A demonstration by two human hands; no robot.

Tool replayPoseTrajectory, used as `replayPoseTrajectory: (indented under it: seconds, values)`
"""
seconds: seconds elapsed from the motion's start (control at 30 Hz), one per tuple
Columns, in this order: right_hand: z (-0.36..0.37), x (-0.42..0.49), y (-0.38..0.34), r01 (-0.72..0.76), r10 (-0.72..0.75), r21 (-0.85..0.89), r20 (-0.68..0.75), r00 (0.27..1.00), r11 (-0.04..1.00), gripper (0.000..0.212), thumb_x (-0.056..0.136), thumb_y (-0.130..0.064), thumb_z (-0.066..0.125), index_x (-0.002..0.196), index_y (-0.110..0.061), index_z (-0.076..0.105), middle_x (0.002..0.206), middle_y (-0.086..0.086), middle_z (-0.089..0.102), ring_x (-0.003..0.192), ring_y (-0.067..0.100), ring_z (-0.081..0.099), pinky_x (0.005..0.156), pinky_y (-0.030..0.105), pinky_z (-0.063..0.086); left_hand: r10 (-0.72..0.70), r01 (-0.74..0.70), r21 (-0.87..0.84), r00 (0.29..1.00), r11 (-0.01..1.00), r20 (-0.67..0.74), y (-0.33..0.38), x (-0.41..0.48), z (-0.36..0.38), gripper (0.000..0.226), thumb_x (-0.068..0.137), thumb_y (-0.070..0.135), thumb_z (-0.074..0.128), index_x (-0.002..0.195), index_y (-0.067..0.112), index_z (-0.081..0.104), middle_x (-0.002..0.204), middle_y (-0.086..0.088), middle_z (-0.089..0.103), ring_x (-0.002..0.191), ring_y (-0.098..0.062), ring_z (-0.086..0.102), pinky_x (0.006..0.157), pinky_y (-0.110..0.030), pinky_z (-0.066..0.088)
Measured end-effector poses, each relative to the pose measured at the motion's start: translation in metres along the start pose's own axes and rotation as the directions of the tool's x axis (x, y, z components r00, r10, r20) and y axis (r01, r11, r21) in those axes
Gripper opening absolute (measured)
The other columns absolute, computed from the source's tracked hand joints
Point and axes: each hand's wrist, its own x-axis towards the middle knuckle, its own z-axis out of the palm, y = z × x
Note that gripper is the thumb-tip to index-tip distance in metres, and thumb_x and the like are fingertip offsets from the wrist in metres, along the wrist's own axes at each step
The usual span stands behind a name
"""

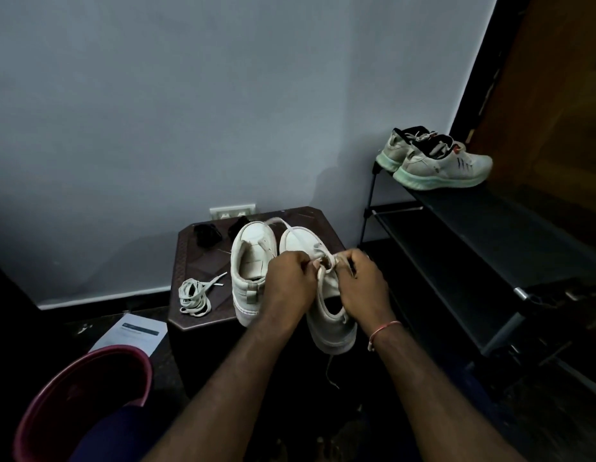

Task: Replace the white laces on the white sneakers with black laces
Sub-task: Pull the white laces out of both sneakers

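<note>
The left hand (pixel 291 278) and right hand (pixel 363 281) pinch 1 sneaker's (pixel 331 323) white lace (pixel 320 272), fingers curled; a loose lace (pixel 193 296) lies coiled at the desk's (pixel 196 258) 8 o'clock.

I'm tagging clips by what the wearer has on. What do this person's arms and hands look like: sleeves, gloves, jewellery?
Both forearms are bare: no sleeves, no gloves. The right hand has a thin reddish thread band round its wrist, a pale end hanging from it. The left hand and wrist wear nothing visible.
</note>
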Motion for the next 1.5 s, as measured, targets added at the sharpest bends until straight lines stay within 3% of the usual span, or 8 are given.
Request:
replayPoseTrajectory:
  seconds: [0.13, 0.3, 0.67, 0.9, 1.03, 1.13, 1.27, 1.5]
  values:
    - [0.002, 0.003, 0.002, -0.002, 0.002, -0.001, -0.007, 1.0, 1.0, 0.013, 0.093, -0.029, 0.054, 0.085, -0.023, 0.062, 0.079, -0.013, 0.065, 0.081, 0.013, 0.062, 0.073, 0.03, 0.047, 0.057, -0.058, -0.001, 0.994, 0.998, -0.09, 0.002, 0.004, -0.007, 0.027, 0.089, 0.016, 0.06, 0.065, 0.006, 0.06, 0.065, -0.013, 0.066, 0.066, -0.033, 0.062, 0.063, -0.041, 0.048]
    - [0.002, 0.003, 0.003, 0.006, -0.006, -0.003, -0.008, 1.0, 1.0, 0.014, 0.094, -0.032, 0.054, 0.084, -0.024, 0.061, 0.082, -0.012, 0.065, 0.082, 0.015, 0.062, 0.076, 0.033, 0.049, -0.11, -0.057, -0.672, 0.973, 0.738, -0.203, 0.022, 0.023, -0.034, 0.021, 0.098, 0.012, 0.05, 0.082, 0.001, 0.059, 0.064, -0.006, 0.061, 0.057, -0.018, 0.062, 0.06, -0.032, 0.057]
    - [0.001, 0.0, 0.002, -0.001, 0.001, 0.0, -0.011, 1.0, 1.0, 0.014, 0.094, -0.033, 0.053, 0.087, -0.025, 0.061, 0.084, -0.011, 0.066, 0.085, 0.016, 0.063, 0.08, 0.035, 0.05, -0.002, 0.001, -0.021, 0.999, 1.0, -0.048, 0.004, 0.002, -0.001, 0.033, 0.09, 0.023, 0.063, 0.061, 0.015, 0.049, 0.062, -0.009, 0.06, 0.066, -0.032, 0.058, 0.059, -0.032, 0.039]
    - [0.001, 0.0, -0.001, -0.01, 0.01, 0.003, -0.01, 1.0, 1.0, 0.016, 0.095, -0.036, 0.054, 0.089, -0.023, 0.062, 0.083, -0.012, 0.066, 0.084, 0.014, 0.063, 0.079, 0.033, 0.049, -0.115, -0.111, -0.704, 0.957, 0.702, -0.265, 0.036, 0.035, -0.059, 0.019, 0.099, 0.013, 0.049, 0.083, 0.005, 0.046, 0.065, -0.014, 0.059, 0.054, -0.024, 0.067, 0.052, -0.036, 0.058]
    - [0.001, -0.001, -0.001, -0.016, 0.016, 0.01, -0.009, 1.0, 1.0, 0.016, 0.095, -0.036, 0.053, 0.089, -0.024, 0.062, 0.084, -0.012, 0.067, 0.084, 0.013, 0.063, 0.08, 0.035, 0.05, -0.022, -0.024, -0.516, 0.996, 0.856, -0.084, 0.036, 0.048, -0.075, 0.003, 0.097, 0.012, 0.054, 0.094, 0.01, 0.052, 0.085, -0.009, 0.066, 0.076, -0.027, 0.069, 0.074, -0.04, 0.059]
    - [0.001, -0.003, -0.002, -0.019, 0.019, 0.013, -0.012, 1.0, 1.0, 0.016, 0.095, -0.036, 0.052, 0.089, -0.024, 0.062, 0.086, -0.011, 0.068, 0.085, 0.014, 0.063, 0.082, 0.037, 0.051, 0.048, -0.07, 0.108, 0.978, 0.992, 0.202, 0.02, 0.042, -0.069, 0.057, 0.092, 0.021, 0.063, 0.138, 0.007, 0.033, 0.135, -0.013, 0.051, 0.121, -0.029, 0.052, 0.096, -0.021, 0.034]
    - [0.003, -0.009, -0.004, -0.018, 0.018, -0.006, -0.032, 0.999, 1.0, 0.015, 0.095, -0.035, 0.052, 0.09, -0.024, 0.061, 0.087, -0.009, 0.069, 0.085, 0.016, 0.064, 0.08, 0.035, 0.05, 0.114, -0.113, 0.017, 0.992, 0.993, -0.057, 0.016, 0.006, -0.049, 0.03, 0.088, 0.022, 0.064, 0.114, 0.009, 0.058, 0.11, -0.009, 0.066, 0.095, -0.02, 0.061, 0.087, -0.03, 0.046]
    - [0.001, -0.019, 0.001, 0.044, -0.047, -0.114, -0.023, 0.999, 0.993, 0.011, 0.087, -0.032, 0.062, 0.096, -0.026, 0.065, 0.095, -0.008, 0.071, 0.089, 0.016, 0.065, 0.077, 0.03, 0.049, 0.05, -0.085, 0.265, 0.989, 0.96, 0.137, 0.013, -0.028, -0.007, 0.024, 0.086, 0.03, 0.054, 0.098, 0.012, 0.063, 0.099, -0.007, 0.063, 0.093, -0.027, 0.06, 0.077, -0.035, 0.045]
